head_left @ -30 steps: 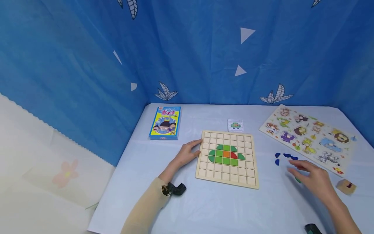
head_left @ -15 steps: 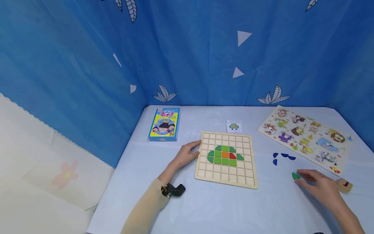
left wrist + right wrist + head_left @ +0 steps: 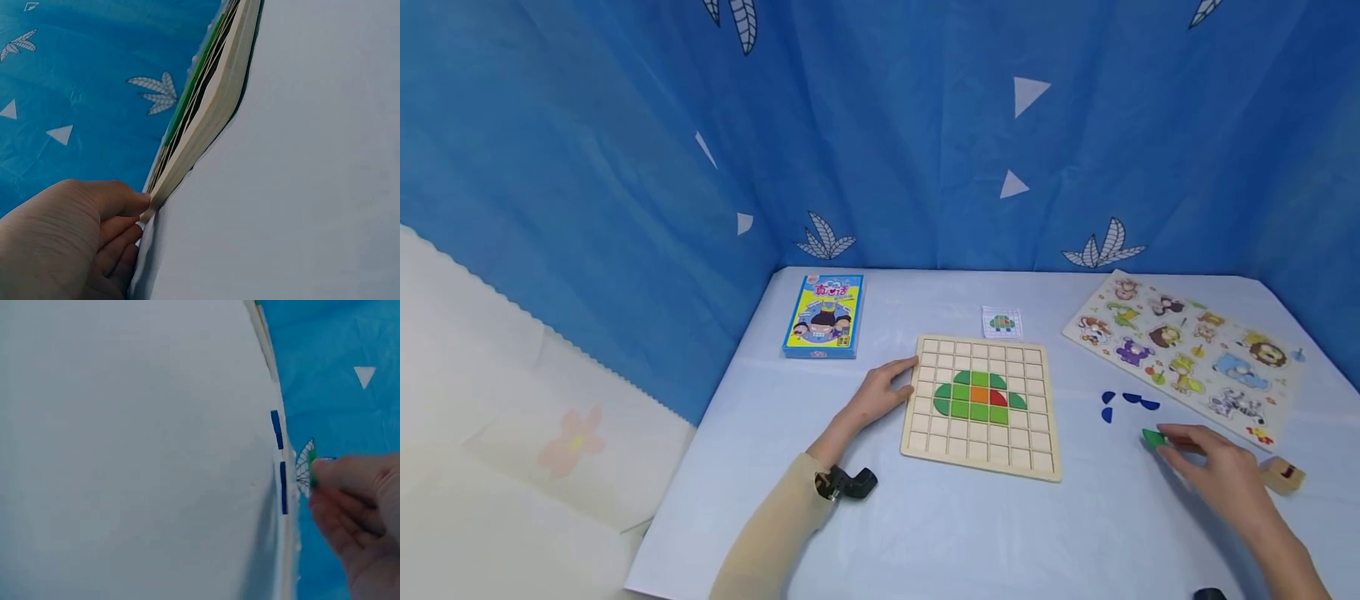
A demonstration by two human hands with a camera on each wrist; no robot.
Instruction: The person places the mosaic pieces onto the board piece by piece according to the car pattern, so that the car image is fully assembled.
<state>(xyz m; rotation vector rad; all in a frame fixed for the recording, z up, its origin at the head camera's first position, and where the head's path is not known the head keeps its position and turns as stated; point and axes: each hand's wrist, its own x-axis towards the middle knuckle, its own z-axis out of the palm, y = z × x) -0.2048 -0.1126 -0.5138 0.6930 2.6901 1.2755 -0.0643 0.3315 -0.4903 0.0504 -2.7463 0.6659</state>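
Note:
My left hand (image 3: 876, 396) rests at the left edge of a square wooden grid board (image 3: 977, 450), thumb and fingertips touching its side. In the left wrist view that hand (image 3: 81, 237) meets the board's pale edge (image 3: 219, 100). Green squares (image 3: 979, 412), rounded green pieces, an orange square (image 3: 979, 395) and a red rounded piece (image 3: 997, 397) lie in the board's middle. Right of the board, my right hand (image 3: 1221, 475) pinches a small green rounded puzzle piece (image 3: 1152, 437) between thumb and fingers, above the table. The right wrist view shows the piece (image 3: 314, 469) mostly covered by fingertips.
Several blue rounded pieces (image 3: 1107, 415) lie between the board and an animal picture puzzle (image 3: 1187, 379). A wooden block (image 3: 1283, 475) sits beyond my right hand. Behind the board is a small pattern card (image 3: 1002, 322); a blue-yellow box (image 3: 823, 317) lies back left.
My right hand drew back from near the blue pieces to the green piece, took hold of it and raised it slightly leftward. The left hand stays at the board's edge.

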